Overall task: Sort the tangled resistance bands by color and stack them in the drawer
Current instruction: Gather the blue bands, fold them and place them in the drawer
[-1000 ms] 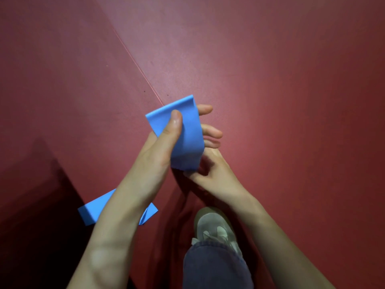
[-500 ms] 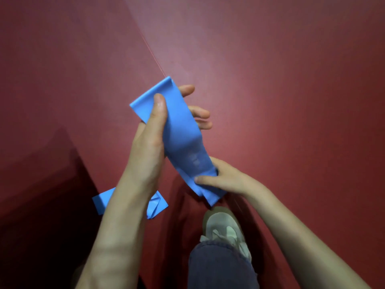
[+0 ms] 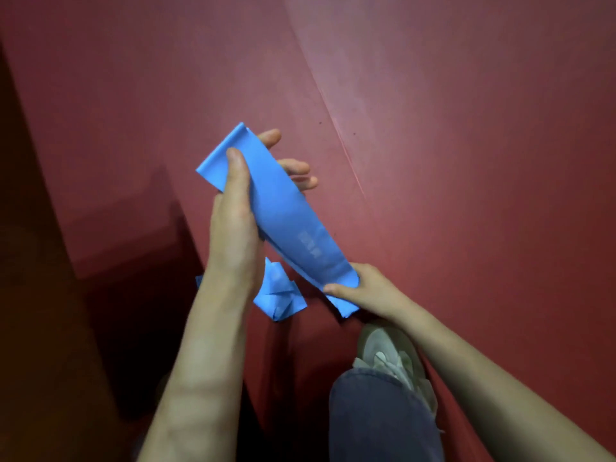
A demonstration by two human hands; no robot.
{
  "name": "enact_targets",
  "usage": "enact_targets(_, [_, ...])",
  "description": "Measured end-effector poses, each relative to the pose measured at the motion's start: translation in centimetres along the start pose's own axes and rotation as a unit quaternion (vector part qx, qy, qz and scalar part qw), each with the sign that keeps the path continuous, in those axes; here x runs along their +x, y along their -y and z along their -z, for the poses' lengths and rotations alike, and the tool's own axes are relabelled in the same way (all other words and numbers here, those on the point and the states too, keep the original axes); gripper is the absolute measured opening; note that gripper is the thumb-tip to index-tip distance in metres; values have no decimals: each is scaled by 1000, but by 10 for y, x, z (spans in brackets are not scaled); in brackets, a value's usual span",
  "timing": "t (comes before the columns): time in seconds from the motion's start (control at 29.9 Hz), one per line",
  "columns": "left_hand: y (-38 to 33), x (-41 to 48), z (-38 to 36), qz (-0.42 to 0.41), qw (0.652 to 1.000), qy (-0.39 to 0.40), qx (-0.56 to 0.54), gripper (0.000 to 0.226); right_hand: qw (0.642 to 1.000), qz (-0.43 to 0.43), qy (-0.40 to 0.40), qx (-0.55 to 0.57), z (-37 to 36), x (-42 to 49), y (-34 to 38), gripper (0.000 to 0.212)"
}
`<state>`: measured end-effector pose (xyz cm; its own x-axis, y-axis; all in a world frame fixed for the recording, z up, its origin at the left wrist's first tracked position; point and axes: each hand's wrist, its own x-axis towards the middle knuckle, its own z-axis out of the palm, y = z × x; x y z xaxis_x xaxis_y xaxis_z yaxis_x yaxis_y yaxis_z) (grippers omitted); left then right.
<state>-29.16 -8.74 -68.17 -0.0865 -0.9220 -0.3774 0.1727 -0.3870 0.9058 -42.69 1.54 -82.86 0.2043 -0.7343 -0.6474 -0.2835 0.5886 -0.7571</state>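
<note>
**Two grips on one blue band**

Both my grips hold the same blue resistance band (image 3: pixel 286 215), which runs as a flat strip from left of centre in the frame down toward the lower right. My left grip (image 3: pixel 233 228) clasps the upper end, with the thumb pressed on the near face and the fingers (image 3: pixel 295 168) behind, their tips showing past the band's right edge. My right grip (image 3: pixel 370 288) pinches the lower end, thumb laid across the blue and the other fingers hidden beneath. Pale lettering on the band's lower part is too blurred to read. I cannot tell whether that lower end touches the red floor (image 3: pixel 466 161).

A second blue band (image 3: pixel 280 298) lies crumpled on the floor just below centre, partly hidden behind my left wrist. My pale shoe (image 3: pixel 390 355) and dark blue trouser leg (image 3: pixel 380 418) fill the bottom, right of centre. A thin seam (image 3: pixel 346 148) crosses the floor diagonally in the upper middle. Deep shadow covers the lower left.
</note>
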Motion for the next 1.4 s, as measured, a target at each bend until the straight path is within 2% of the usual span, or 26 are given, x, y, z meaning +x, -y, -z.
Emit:
enact_targets(0.2, [12, 4, -9, 14, 1000, 25, 7, 39, 990, -35, -126, -47, 4, 0, -19, 38])
enact_targets(0.23, [14, 5, -10, 17, 999, 31, 8, 38, 978, -30, -180, -97, 4, -5, -21, 40])
enact_targets(0.3, [17, 7, -11, 23, 999, 36, 9, 38, 938, 3, -291, -191, -2, -17, -18, 30])
enact_targets(0.33, [18, 7, -12, 23, 999, 35, 10, 38, 923, 47, -309, -225, -8, -22, -14, 23])
enact_targets(0.37, [19, 7, -13, 20, 999, 31, 10, 37, 911, 107, -293, -268, -16, -23, -10, 19])
enact_targets(0.43, [21, 6, -15, 16, 999, 26, 11, 37, 873, 215, -205, -386, -38, -20, -10, 17])
enact_targets(0.47, [21, 6, -16, 15, 999, 26, 10, 37, 854, 241, -153, -434, -48, -15, -10, 17])
enact_targets(0.57, [25, 3, -18, 17, 999, 29, 15, 37, 833, 244, -48, -494, -66, 8, -18, 36])
enact_targets(0.64, [27, -1, -17, 20, 999, 25, 12, 38, 830, 246, -1, -500, -65, 18, -18, 26])
enact_targets(0.7, [31, -3, -12, 30, 999, 18, 0, 39, 830, 235, 57, -502, -61, 27, -15, 28])
enact_targets(0.74, [32, -4, -10, 33, 999, 14, -7, 39, 819, 237, 77, -517, -58, 30, -13, 30])
enact_targets(0.8, [35, -7, -8, 37, 999, 12, -10, 40, 811, 241, 77, -528, -60, 28, -11, 30])
enact_targets(0.9, [38, -9, -6, 41, 999, 9, -14, 40, 840, 221, 29, -494, -66, 28, -9, 13])
enact_targets(0.97, [41, -9, -2, 41, 999, 3, -22, 41, 855, 243, -9, -458, -72, 28, -14, 19])
enact_targets(1.0, [42, -10, 0, 43, 999, 2, -29, 41, 868, 239, -26, -434, -72, 26, -10, 14])
enact_targets(1.04, [43, -10, 2, 45, 998, 0, -34, 41, 883, 244, -55, -398, -70, 23, -3, 7])
enact_targets(1.14, [47, -11, 2, 41, 999, 0, -27, 40, 915, 258, -193, -242, -50, -1, 25, 10])
enact_targets(1.27, [47, -12, -10, 44, 998, 11, -34, 35, 888, 265, -366, -84, -5, -41, 59, 9])
enact_targets(1.34, [46, -13, -17, 46, 998, 20, -28, 32, 872, 265, -405, -72, 13, -54, 73, 13])
enact_targets(1.4, [45, -15, -23, 47, 998, 25, -21, 30, 873, 265, -404, -72, 25, -61, 87, 8])
